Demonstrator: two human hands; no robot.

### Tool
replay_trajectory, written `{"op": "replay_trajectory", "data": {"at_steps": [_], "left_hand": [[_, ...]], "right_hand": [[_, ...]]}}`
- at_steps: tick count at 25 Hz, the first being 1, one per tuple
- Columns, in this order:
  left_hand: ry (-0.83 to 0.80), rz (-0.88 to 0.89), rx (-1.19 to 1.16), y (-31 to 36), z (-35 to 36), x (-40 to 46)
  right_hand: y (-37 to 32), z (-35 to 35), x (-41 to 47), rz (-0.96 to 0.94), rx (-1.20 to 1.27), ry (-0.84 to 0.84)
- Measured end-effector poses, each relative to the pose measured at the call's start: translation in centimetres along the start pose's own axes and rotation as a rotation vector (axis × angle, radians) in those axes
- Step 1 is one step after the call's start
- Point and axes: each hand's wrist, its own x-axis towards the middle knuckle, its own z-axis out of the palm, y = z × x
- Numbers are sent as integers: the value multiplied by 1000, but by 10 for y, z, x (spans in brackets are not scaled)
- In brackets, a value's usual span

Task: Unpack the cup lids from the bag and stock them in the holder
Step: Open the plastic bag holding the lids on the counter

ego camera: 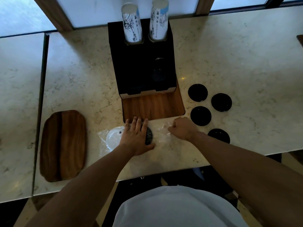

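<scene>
A clear plastic bag [161, 131] lies flat on the marble counter in front of the black holder [142, 66]. Inside it sit a white lid [113, 136] at the left end and a stack of black lids [149, 135]. My left hand [136, 136] rests flat on the bag over that stack, fingers spread. My right hand [182, 128] is closed, pinching the bag's open right end. Several loose black lids [200, 115] lie on the counter to the right of the holder.
Two stacks of printed paper cups [132, 24] stand upside down in the holder's back slots. Its wooden base [152, 105] juts toward me. A wooden tray [63, 145] lies at the left. The counter's front edge [180, 168] runs just below my forearms.
</scene>
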Motion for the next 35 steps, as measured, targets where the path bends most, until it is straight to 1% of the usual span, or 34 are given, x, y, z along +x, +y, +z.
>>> {"op": "replay_trajectory", "data": {"at_steps": [3,9,12,15,18,20,21,24,27,28,31,32,35], "left_hand": [[7,3,-8,0,1,0],[2,4,-20,0,0,0],[-15,1,-24,-1,-2,1],[-55,5,-54,-2,-6,3],[-80,9,-91,-4,-10,3],[-85,13,-108,-3,-12,3],[-83,12,-123,-3,-13,2],[-58,-3,-178,-5,-15,1],[-5,-10,-191,-7,-16,-4],[14,-6,-184,-8,-16,-6],[46,7,-144,-13,-15,-8],[47,5,-135,-15,-15,-9],[39,-21,-105,-25,-11,-14]], "right_hand": [[13,-2,0,9,86,-2],[20,-3,2,40,170,27],[17,-2,-2,90,306,107],[7,0,-7,-47,388,275],[-8,1,-13,-162,419,357],[-15,-1,-12,-194,383,407],[-17,-1,-11,-201,366,404],[-23,2,-10,-160,296,310],[-21,8,-3,8,271,254],[-21,9,-1,81,351,212],[-31,5,-2,267,896,1],[-33,3,-3,307,1021,-51],[-38,1,-6,360,1128,-140]]}}
